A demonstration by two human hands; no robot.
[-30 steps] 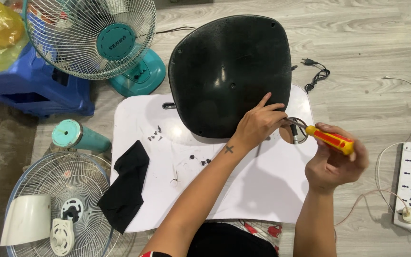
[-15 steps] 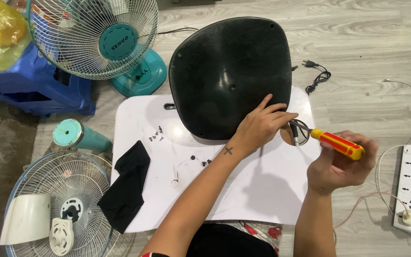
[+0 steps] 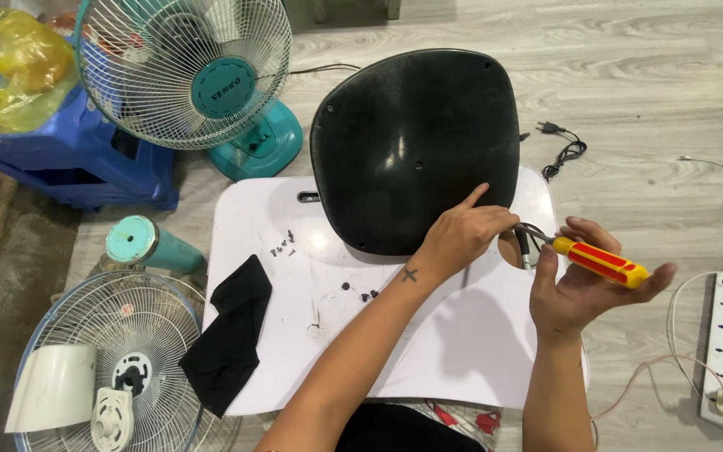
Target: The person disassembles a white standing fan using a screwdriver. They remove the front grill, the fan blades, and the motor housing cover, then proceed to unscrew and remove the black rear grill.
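Seen from above, a person sits at a low white table on which a large black rounded plastic panel rests, overhanging the far edge. The left hand lies on the panel's near right rim, fingers curled down onto it, forefinger pointing away. The right hand, just to the right and slightly nearer, is closed loosely around a screwdriver with a yellow and red handle. Its long axis runs right to left, the metal tip aimed toward the panel's edge beside the left hand. Small dark screws sit on the table, and a black cloth drapes its left edge.
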